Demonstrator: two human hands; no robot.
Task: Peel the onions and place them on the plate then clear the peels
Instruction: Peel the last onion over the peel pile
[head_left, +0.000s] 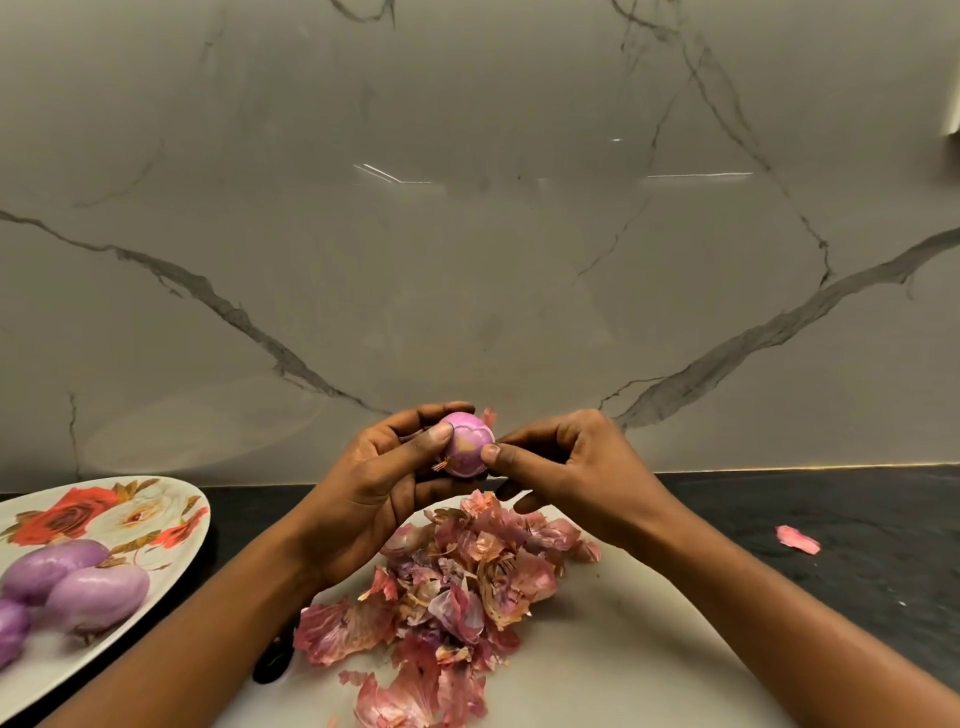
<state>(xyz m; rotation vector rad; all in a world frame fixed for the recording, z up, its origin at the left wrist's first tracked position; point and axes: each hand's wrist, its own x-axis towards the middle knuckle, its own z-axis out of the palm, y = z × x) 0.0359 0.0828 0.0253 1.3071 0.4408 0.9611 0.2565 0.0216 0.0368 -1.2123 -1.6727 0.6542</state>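
Your floral plate (161, 561) cut off at the left edge, its third peeled onion (10, 629) too; dark object (270, 665) under your left forearm (218, 613), unidentifiable; peel pile (452, 587) clipped below

- An onion (467, 446), pinkish-purple and almost bare, is held up above the peel heap. It is gripped by the left hand (379, 483) and pinched at its right side by the right hand (566, 467). Scraps of dry skin are seen at its top and lower left.
- Three peeled onions (96, 597), glossy purple, are laid touching one another on the plate.
- The plate (156, 519), white with red roses, is set at the left and is cut off by the frame edge.
- The peels (457, 587), pink and papery, are heaped on a pale board (623, 649).
- One stray peel (797, 540) is left well apart on the dark counter (857, 519).
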